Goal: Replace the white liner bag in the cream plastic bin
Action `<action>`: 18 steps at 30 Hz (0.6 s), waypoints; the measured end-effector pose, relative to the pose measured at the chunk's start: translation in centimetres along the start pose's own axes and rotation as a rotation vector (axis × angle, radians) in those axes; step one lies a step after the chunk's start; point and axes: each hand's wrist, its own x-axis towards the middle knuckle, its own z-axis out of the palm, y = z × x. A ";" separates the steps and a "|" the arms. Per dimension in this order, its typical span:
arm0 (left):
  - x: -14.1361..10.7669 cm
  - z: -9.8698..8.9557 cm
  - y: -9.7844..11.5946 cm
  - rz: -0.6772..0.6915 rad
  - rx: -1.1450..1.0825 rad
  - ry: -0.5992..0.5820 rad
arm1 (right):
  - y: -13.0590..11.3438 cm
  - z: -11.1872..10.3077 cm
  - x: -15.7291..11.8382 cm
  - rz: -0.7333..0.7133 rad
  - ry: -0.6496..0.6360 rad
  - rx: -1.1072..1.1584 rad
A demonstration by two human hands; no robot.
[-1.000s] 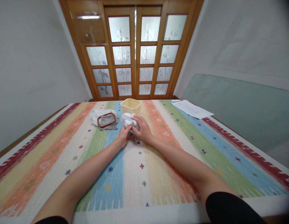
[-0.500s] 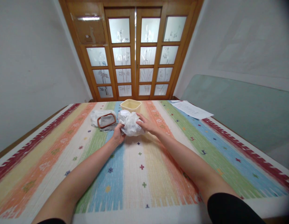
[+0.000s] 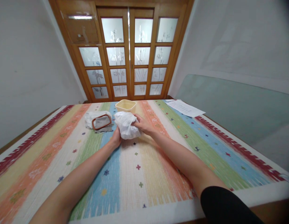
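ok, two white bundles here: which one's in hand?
The white bundle before the cream tub, gripped by left hand and right hand; the other bundle lies untouched left of it, partly behind a brown frame and gray cloth.

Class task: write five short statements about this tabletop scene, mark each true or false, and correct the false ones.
1. The left hand and right hand both touch the crumpled white bundle. True.
2. The pale yellow tub is turned upside down. False: the tub stands with its opening facing up.
3. Grey cloth shows inside the brown rounded frame. True.
4. The printed sheet lies to the left of the hands. False: the sheet lies to their right.
5. The tablecloth has coloured stripes. True.
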 end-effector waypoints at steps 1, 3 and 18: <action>-0.1 0.0 0.0 -0.007 -0.003 -0.016 | -0.2 -0.4 0.1 0.006 0.013 0.013; -0.2 -0.2 0.1 -0.025 0.006 -0.062 | -0.5 -1.7 0.6 0.015 0.059 0.049; -1.2 -0.1 -0.4 -0.009 0.328 -0.180 | 2.6 -23.0 0.7 -0.006 1.277 -0.538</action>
